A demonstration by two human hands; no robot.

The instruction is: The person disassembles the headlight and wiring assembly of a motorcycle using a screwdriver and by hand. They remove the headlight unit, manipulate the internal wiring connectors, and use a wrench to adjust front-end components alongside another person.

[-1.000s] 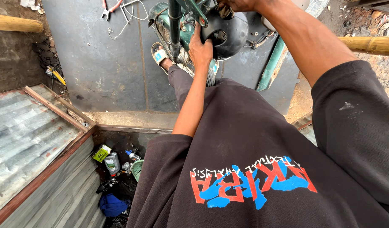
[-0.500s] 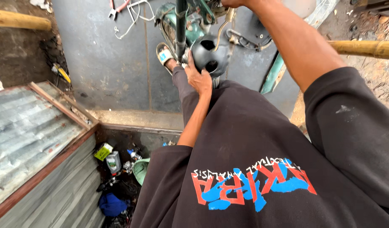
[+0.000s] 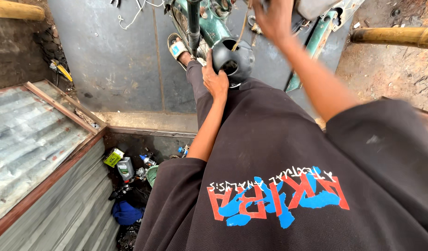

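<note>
Grey sheet metal flooring (image 3: 116, 60) spreads under a green motorcycle frame (image 3: 209, 28), with a corrugated metal lid (image 3: 23, 135) to the left and bamboo poles (image 3: 395, 36) at the edges. Below the lid's edge lies a cluttered pit holding an oil bottle (image 3: 125, 168) and a blue cloth (image 3: 126, 212). The left hand (image 3: 215, 80) cups the near side of a black headlight shell (image 3: 235, 59), fingers wrapped against its rounded back, thumb raised beside it. The shell hangs just in front of the frame's black fork tube (image 3: 194, 23), above the person's knee, with a thin cable (image 3: 242, 28) running up out of it. The right hand (image 3: 274, 19) reaches up near the top edge, blurred, and whether it is clasping something or loose cannot be told. The shell looks like a light, rigid, hollow housing with a smooth, possibly slick surface; a hold around its curved body or by the rim of its opening seems surest, and the cable likely should not bear its weight. A sandalled foot (image 3: 179, 49) rests on the flooring beside the frame.
</note>
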